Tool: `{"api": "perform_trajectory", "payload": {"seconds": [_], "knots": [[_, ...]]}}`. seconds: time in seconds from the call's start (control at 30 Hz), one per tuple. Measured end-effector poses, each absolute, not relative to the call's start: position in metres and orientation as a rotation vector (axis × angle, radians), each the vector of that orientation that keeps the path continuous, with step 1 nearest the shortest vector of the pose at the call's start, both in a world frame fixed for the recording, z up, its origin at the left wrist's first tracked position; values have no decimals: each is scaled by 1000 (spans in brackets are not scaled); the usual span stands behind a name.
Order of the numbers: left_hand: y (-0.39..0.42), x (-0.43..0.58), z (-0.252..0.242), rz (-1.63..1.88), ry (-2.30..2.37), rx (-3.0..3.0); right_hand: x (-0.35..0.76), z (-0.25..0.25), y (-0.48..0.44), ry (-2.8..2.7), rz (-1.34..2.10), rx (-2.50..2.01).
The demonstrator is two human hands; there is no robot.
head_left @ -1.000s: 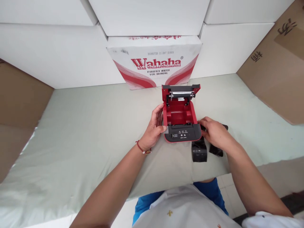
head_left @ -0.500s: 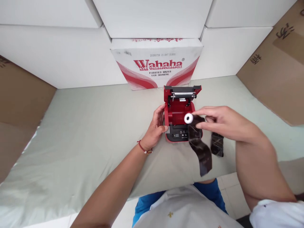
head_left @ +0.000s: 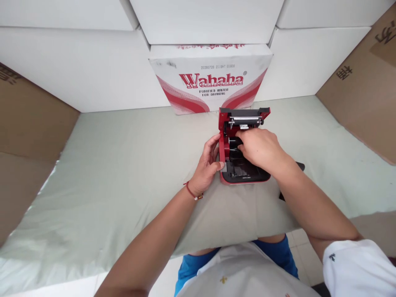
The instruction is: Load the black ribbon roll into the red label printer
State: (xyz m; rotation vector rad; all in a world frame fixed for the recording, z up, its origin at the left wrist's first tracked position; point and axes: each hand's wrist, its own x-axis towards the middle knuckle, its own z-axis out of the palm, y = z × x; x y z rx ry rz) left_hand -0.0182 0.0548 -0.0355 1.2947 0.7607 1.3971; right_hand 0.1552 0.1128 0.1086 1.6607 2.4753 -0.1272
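A small red and black label printer (head_left: pixel 229 177) rests on the cloth with its lid (head_left: pixel 244 112) raised. My left hand (head_left: pixel 208 164) is wrapped around its left side, thumb on the front corner. My right hand (head_left: pixel 261 147) reaches into the open bay, its fingers on a roll of dark, shiny strip (head_left: pixel 236 153). The roll lies crosswise in the bay, its right end hidden behind my hand. Some of the dark strip seems to lie over the front panel. Partly under my right forearm, another dark piece (head_left: pixel 300 166) lies on the cloth.
Behind the printer stands a Wahaha water carton (head_left: pixel 213 82) against stacked white boxes (head_left: pixel 93 70). Brown cardboard boxes flank the surface at left (head_left: pixel 31 123) and right (head_left: pixel 361 95). A pale green cloth (head_left: pixel 123 165) covers the table, its front edge near my lap.
My right hand has moved left and down into the printer's bay with the roll, whose strip had been hanging over the front. My left hand keeps its hold; the view has shifted slightly.
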Motion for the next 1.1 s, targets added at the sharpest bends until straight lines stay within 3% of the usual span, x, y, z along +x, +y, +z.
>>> {"api": "perform_trajectory", "payload": {"seconds": [0.2,0.4,0.57,0.7,0.9,1.1], "knots": [[14,-10,-12,1841,1299,1981,151,108,113,2499,-78,1636],[0,1,2,1748,1239,2620,168,111,111,2694,-274,1508],[-1,3,-3,1754,1217,2589,194,133,98,3062,-566,1676],[-3,4,-2,1785,1336,2671,205,143,105,3280,-279,1967],[-5,5,2,1767,1386,2764,201,125,123,3326,-204,1538],[-8,5,6,1786,1370,2743,209,120,75,3210,-106,1384]]}}
